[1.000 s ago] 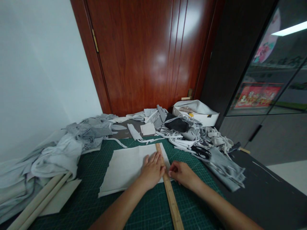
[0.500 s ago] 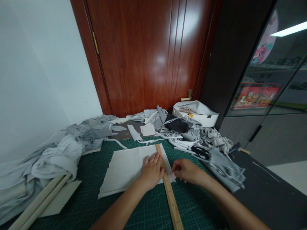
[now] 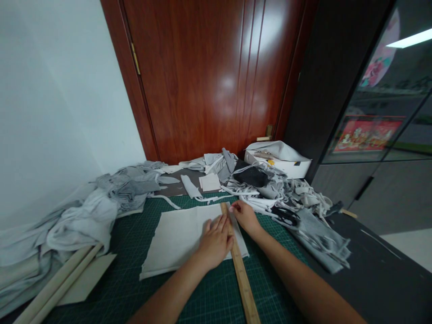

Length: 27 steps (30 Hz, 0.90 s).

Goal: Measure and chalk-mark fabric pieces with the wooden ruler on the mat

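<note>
A white piece of cloth [image 3: 178,236] lies flat on the green cutting mat [image 3: 209,297]. Across its right side runs a wooden ruler [image 3: 241,274], which reaches past the cloth towards me. My left hand [image 3: 216,238] lies flat with fingers extended, pressing on the ruler and the cloth beside it. Near the ruler's far end, my right hand [image 3: 245,216] is closed in a pinch at the cloth's far right corner. Between its fingertips shows a small pale pink piece of tailor's chalk [image 3: 231,209], mostly hidden.
Heaps of grey fabric [image 3: 124,191] rise on the left beside cardboard tubes [image 3: 67,281]. Behind the cloth are a small stack of white pieces [image 3: 209,182] and scraps. Black-handled scissors [image 3: 286,215] lie among strips on the right, with a white box [image 3: 290,166] behind.
My right hand has moved away from me along the ruler's right side, from the cloth's near right corner to its far edge. My left hand stays on the ruler.
</note>
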Motion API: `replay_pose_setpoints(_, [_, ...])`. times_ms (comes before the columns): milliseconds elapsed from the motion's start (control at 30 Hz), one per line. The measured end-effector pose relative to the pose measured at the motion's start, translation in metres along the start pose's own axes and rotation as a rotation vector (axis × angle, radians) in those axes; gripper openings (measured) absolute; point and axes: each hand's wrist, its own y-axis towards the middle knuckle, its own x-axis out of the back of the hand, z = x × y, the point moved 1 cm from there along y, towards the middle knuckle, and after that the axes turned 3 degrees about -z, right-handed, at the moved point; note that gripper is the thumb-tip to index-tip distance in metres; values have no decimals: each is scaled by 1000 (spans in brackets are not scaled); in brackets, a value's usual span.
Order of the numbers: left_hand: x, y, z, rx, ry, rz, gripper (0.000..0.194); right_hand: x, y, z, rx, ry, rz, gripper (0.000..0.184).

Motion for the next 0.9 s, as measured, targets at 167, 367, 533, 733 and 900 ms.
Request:
replay_pose_setpoints(167, [2, 0, -1, 2, -8, 22, 53, -6, 21, -9, -33, -66, 5, 14])
replay_pose_setpoints(367, [4, 1, -2, 11, -4, 30, 54, -16, 34, -9, -71, -120, 7, 17])
replay_pose_setpoints(533, [2, 1, -2, 12, -15, 13, 53, -24, 45, -7, -110, -173, 8, 19])
replay_pose_setpoints(733, [2, 1, -2, 16, -11, 25, 55, -23, 41, -7, -126, -233, 29, 17])
replay_pose_setpoints(900, [2, 1, -2, 5, -6, 13, 54, -13, 18, -6, -104, -238, 77, 14])
